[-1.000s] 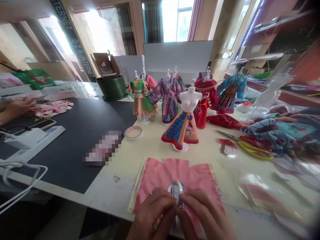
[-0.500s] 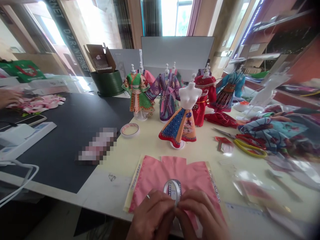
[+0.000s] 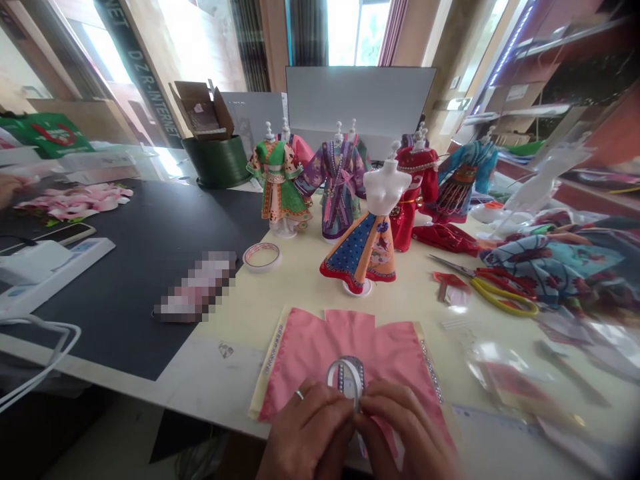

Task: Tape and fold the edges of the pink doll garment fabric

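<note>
My left hand [image 3: 306,430] and my right hand [image 3: 407,427] meet at the front edge of the table, fingertips pinched together. Between them they grip a narrow white strip [image 3: 357,381] bent into a loop; a rhinestone trim [image 3: 356,362] shows on its far side. The strip's lower end is partly hidden by my fingers. Beneath the hands lies a flat pink cloth piece [image 3: 320,340], with rhinestones along its left and right edges and pale yellow margins. A ring is on a finger of my left hand.
Beyond the cloth stands a white doll form [image 3: 384,183] in a patchwork skirt [image 3: 357,257], with several dressed dolls behind. A tape roll [image 3: 263,267] sits left of it; yellow-handled scissors [image 3: 503,297] and fabric [image 3: 560,263] lie right. Far left are another person's hand [image 3: 9,188] and a power strip [image 3: 85,263].
The view has shifted slightly. Both hands keep their pinch on the looped strip, with only a small change in its position; the other person's hand at far left has drawn back a little.
</note>
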### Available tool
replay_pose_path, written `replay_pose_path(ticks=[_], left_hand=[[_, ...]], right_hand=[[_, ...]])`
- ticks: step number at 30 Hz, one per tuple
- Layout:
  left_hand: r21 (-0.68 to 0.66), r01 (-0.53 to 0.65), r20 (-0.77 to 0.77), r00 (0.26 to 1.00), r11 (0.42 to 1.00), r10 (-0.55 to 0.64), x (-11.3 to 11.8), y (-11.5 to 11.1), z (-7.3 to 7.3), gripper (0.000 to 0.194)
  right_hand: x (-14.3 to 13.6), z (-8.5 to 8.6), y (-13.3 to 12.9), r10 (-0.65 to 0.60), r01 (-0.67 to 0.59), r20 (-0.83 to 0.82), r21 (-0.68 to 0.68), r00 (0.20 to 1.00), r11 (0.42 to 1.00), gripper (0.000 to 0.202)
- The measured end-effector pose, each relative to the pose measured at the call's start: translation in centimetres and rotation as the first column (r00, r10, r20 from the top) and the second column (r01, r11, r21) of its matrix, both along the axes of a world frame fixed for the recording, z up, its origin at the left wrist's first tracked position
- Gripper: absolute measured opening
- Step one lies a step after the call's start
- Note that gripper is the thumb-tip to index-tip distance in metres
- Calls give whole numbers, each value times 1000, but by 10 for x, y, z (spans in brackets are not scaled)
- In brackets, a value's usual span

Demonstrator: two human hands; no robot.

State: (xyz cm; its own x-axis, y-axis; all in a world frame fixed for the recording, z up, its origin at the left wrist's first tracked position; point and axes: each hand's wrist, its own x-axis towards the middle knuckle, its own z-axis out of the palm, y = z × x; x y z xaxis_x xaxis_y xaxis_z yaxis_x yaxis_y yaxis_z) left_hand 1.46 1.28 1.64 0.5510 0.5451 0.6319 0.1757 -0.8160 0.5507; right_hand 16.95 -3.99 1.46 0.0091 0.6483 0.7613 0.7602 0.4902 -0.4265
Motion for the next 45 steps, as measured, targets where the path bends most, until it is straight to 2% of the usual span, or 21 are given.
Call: replay_pose_path(ticks=[11,16,19,24,31,36,39,45], left_hand=[[-14,6,19,1000,1000,-6,4,2,-3,16],[24,5,44,999,1000,-6,4,2,-1,20],[20,-16,26,1000,1000,16,5,1,-2,23],[95,-32,67,997,995,26,7,4,-5,21],[1,-18,22,1000,1000,18,6,3,0,21],[41,9,27,1000,999,-11,6,6,-1,22],[49,27,11,1000,998,-28,5,8,-1,24],[-20,18,-30,999,1000,-19,0,10,6,23]], right_hand=[[-1,-5,-4,11,-18,-126,-59,992,998,19],[0,-6,-3,-23,16,-87,-72,996,997,20],[0,-5,-3,-12,3,-110,-77,994,997,20],[-2,-5,-4,-1,-14,-151,-95,988,995,17],[-1,-15,-8,-57,39,-173,-105,983,994,22],[1,-8,-6,-24,9,-119,-124,993,992,19],[1,-2,-5,-3,-20,-156,-148,988,989,15],[-5,10,1,13,-61,-254,-183,967,981,12]])
